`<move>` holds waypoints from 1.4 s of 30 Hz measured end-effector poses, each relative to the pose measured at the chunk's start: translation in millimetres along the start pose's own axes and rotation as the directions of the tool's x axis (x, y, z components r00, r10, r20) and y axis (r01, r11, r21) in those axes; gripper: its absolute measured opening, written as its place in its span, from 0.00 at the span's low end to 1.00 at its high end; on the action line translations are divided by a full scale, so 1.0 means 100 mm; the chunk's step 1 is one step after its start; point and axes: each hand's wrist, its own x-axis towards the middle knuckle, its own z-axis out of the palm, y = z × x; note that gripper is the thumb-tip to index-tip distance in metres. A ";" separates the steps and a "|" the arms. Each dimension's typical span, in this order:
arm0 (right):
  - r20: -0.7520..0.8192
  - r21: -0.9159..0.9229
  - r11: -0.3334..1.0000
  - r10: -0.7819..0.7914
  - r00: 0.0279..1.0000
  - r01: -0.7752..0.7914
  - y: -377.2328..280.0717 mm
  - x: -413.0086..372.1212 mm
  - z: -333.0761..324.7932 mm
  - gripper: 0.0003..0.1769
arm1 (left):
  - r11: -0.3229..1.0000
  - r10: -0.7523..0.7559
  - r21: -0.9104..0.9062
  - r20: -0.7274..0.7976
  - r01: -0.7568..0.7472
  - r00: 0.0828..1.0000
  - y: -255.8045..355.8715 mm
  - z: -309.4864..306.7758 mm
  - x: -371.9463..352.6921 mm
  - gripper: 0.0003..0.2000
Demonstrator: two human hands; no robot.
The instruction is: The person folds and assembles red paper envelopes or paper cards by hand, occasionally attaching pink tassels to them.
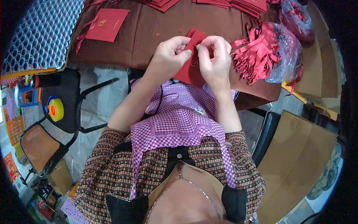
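Note:
A red folded card rests at the near edge of the brown-covered table, between my hands and just above my lap. My left hand is closed, thumb and fingers pinched at the card's left side near its upper part. Across from it, my right hand pinches at the card's right side, its thumb tip close to the left one. Whether a thin ribbon is also between the fingertips, I cannot make out. To the right lies a bundle of red ribbons, partly in a clear plastic bag.
A finished-looking red card with gold print and a ribbon lies at left on the brown cloth. Stacks of red cards line the far edge. A chair holding a yellow tape roll stands left; cardboard is right.

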 end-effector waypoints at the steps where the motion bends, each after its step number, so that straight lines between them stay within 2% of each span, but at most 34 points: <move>1: 0.000 0.000 1.000 0.001 1.000 -0.001 -0.01 0.00 0.00 0.07 | 1.000 -0.001 0.001 0.000 0.001 1.000 0.03 0.01 -0.01 0.14; 4: 0.007 -0.028 0.998 -0.056 0.998 0.056 -0.03 0.01 0.00 0.07 | 0.999 0.023 0.038 0.001 -0.023 1.000 0.04 0.03 -0.02 0.13; 6: -0.014 -0.062 0.993 -0.100 0.995 0.099 -0.03 0.02 0.00 0.06 | 0.986 0.116 0.125 -0.029 -0.112 0.993 -0.03 0.05 -0.01 0.13; 7: -0.015 -0.062 0.993 -0.099 0.995 0.098 -0.02 0.02 0.00 0.06 | 0.986 0.116 0.126 -0.028 -0.112 0.993 -0.03 0.05 -0.02 0.13; 9: 0.038 0.088 0.993 0.073 0.997 -0.076 0.00 -0.01 -0.01 0.06 | 0.989 0.066 0.132 0.003 -0.065 0.998 0.09 0.03 -0.05 0.14; 10: 0.036 0.088 0.993 0.074 0.997 -0.077 0.01 -0.02 -0.02 0.06 | 0.989 0.065 0.133 0.004 -0.065 0.998 0.05 0.02 -0.04 0.14; 12: 0.074 0.208 0.965 0.149 0.986 -0.161 0.03 -0.03 -0.03 0.06 | 0.977 -0.072 -0.192 0.084 0.087 0.994 -0.02 0.00 0.00 0.15; 16: 0.111 0.238 0.952 0.173 0.979 -0.195 0.07 -0.02 -0.05 0.07 | 0.962 -0.082 -0.253 0.090 0.102 0.993 0.05 0.03 -0.02 0.16; 22: 0.127 0.272 0.947 0.139 0.982 -0.169 0.10 -0.02 -0.05 0.07 | 0.985 -0.032 -0.168 0.033 0.037 0.999 0.05 0.06 -0.03 0.16; 24: 0.103 0.222 0.964 0.127 0.987 -0.147 0.08 -0.03 -0.04 0.07 | 1.000 -0.013 0.028 0.042 0.012 0.999 0.06 0.04 -0.03 0.15; 28: 0.078 0.134 0.984 0.105 0.991 -0.114 -0.01 -0.01 -0.06 0.07 | 0.998 0.048 0.051 -0.010 -0.047 0.999 0.11 0.10 -0.07 0.14; 30: 0.018 -0.050 0.995 -0.081 0.997 0.082 -0.03 0.00 -0.04 0.07 | 0.969 0.163 0.198 -0.058 -0.149 0.985 0.04 0.11 -0.06 0.14; 31: 0.018 -0.050 0.995 -0.080 0.997 0.081 -0.05 0.00 -0.03 0.07 | 0.969 0.163 0.198 -0.057 -0.149 0.985 0.03 0.11 -0.06 0.14; 33: 0.021 -0.122 0.979 -0.164 0.986 0.166 -0.08 -0.02 -0.01 0.07 | 0.925 0.176 0.350 -0.046 -0.149 0.983 0.07 0.11 -0.07 0.14; 34: 0.035 -0.139 0.976 -0.162 0.986 0.165 -0.10 -0.03 0.00 0.07 | 0.925 0.176 0.350 -0.045 -0.149 0.983 0.06 0.12 -0.06 0.14; 36: 0.028 -0.092 0.988 -0.120 0.992 0.122 -0.05 -0.07 0.04 0.07 | 0.841 0.373 0.421 0.005 -0.340 0.928 0.01 0.13 -0.06 0.14; 37: 0.022 -0.045 0.996 -0.077 0.997 0.078 -0.03 -0.08 0.06 0.07 | 0.841 0.372 0.421 0.005 -0.339 0.928 0.00 0.13 -0.07 0.14; 39: 0.024 -0.045 0.997 -0.068 0.997 0.069 -0.01 -0.10 0.04 0.07 | 0.729 0.477 0.538 0.045 -0.423 0.878 -0.01 0.12 -0.08 0.12; 41: 0.075 0.168 0.971 0.158 0.985 -0.169 0.07 -0.12 0.04 0.07 | 0.746 0.445 0.536 0.044 -0.397 0.895 -0.02 0.10 -0.09 0.12; 42: 0.058 0.167 0.979 0.111 0.992 -0.120 0.10 -0.11 0.02 0.08 | 0.830 0.396 0.408 0.049 -0.381 0.917 -0.04 0.08 -0.07 0.12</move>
